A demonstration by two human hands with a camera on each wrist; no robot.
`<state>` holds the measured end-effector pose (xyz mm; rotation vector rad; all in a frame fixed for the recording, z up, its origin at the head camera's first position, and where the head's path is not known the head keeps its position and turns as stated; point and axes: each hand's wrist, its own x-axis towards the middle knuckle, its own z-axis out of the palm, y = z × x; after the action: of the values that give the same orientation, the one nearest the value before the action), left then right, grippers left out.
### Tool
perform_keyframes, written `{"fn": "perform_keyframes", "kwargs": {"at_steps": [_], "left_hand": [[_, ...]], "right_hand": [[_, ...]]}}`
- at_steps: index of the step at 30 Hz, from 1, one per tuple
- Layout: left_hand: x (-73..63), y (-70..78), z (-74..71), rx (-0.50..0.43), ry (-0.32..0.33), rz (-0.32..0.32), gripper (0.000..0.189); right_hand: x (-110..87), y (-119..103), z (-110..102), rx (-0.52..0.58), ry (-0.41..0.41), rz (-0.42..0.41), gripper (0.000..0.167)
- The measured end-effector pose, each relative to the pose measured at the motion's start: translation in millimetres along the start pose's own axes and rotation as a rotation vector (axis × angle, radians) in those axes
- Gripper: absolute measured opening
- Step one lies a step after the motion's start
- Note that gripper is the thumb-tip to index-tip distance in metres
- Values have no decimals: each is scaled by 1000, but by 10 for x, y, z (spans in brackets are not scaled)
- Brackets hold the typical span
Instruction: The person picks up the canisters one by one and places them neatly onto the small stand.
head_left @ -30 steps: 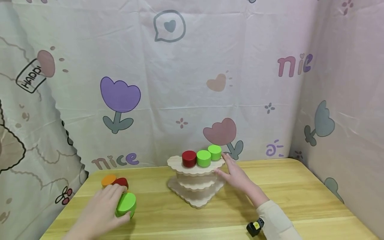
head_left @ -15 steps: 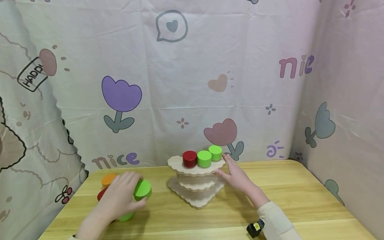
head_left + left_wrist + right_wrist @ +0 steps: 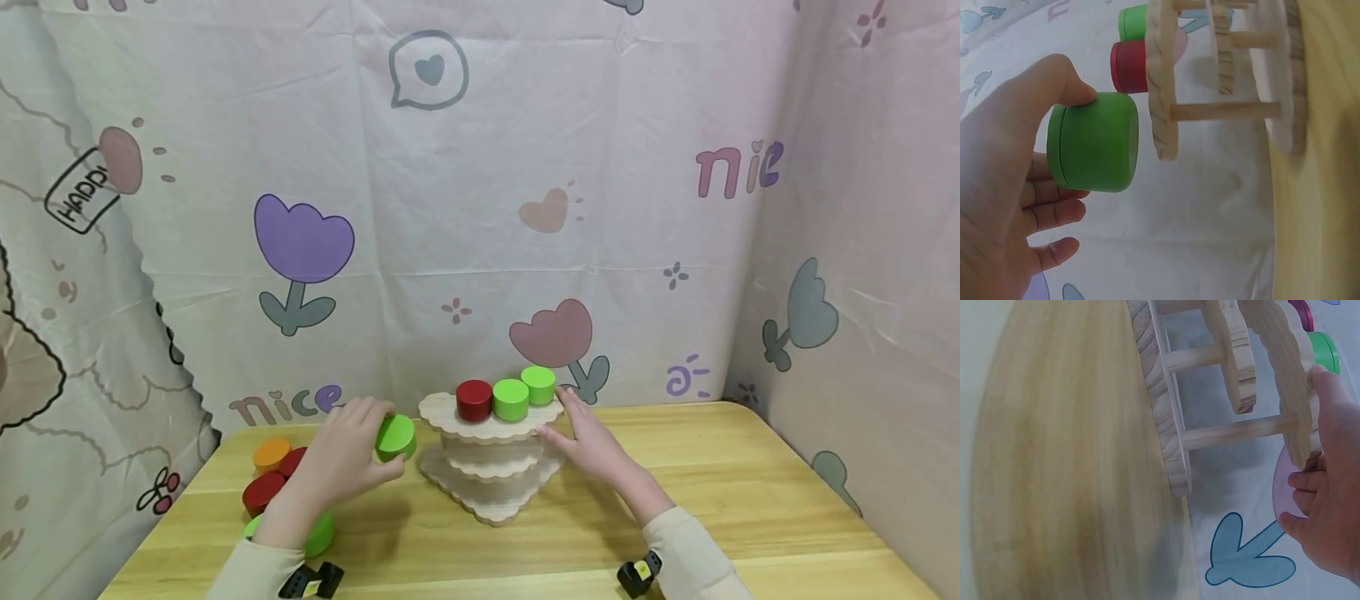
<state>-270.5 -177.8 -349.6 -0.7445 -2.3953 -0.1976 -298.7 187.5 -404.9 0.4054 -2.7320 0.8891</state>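
My left hand (image 3: 341, 454) holds a small green round tin (image 3: 396, 437) between thumb and fingers, above the table and just left of the stand. In the left wrist view, a lid seam runs round the tin (image 3: 1094, 142), and the other fingers are partly behind it. The tiered wooden stand (image 3: 438, 406) has scalloped boards on dowels. On its top board sit a red tin (image 3: 474, 401), a green tin (image 3: 511, 400) and another green tin (image 3: 538, 385). My right hand (image 3: 597, 442) grips that board's right edge; in the right wrist view its thumb touches the rim near a green tin (image 3: 1322, 353).
At the left of the wooden table (image 3: 675, 467) stand an orange tin (image 3: 271, 454), a red tin (image 3: 262, 493), another red tin (image 3: 293, 460) and a green tin (image 3: 321, 534), some partly hidden by the left arm. A printed cloth (image 3: 450, 167) hangs behind.
My left hand has picked the green tin out of the group at the left and carried it right and back, towards the stand. The right hand keeps its place on the stand.
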Motion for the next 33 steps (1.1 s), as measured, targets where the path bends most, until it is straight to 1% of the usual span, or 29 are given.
{"fn": "perform_keyframes", "kwargs": {"at_steps": [3, 9, 14, 19, 22, 25, 33], "left_hand": [[101, 27, 45, -20, -11, -17, 52], [280, 79, 104, -56, -41, -75, 53], [424, 114, 172, -94, -66, -144, 52], [540, 124, 286, -96, -87, -203, 53], [581, 128, 348, -96, -97, -229, 54], [604, 139, 379, -102, -106, -243, 55], [602, 174, 390, -87, -136, -227, 53]], "right_hand": [[-3, 5, 0, 3, 0, 3, 86], [-3, 8, 3, 6, 1, 1, 87], [-3, 12, 1, 5, 2, 1, 87], [-1, 6, -1, 12, -2, 5, 87], [-5, -1, -4, 14, -6, 8, 87], [-9, -7, -8, 11, -6, 7, 88], [-7, -1, -9, 9, -3, 5, 88]]}}
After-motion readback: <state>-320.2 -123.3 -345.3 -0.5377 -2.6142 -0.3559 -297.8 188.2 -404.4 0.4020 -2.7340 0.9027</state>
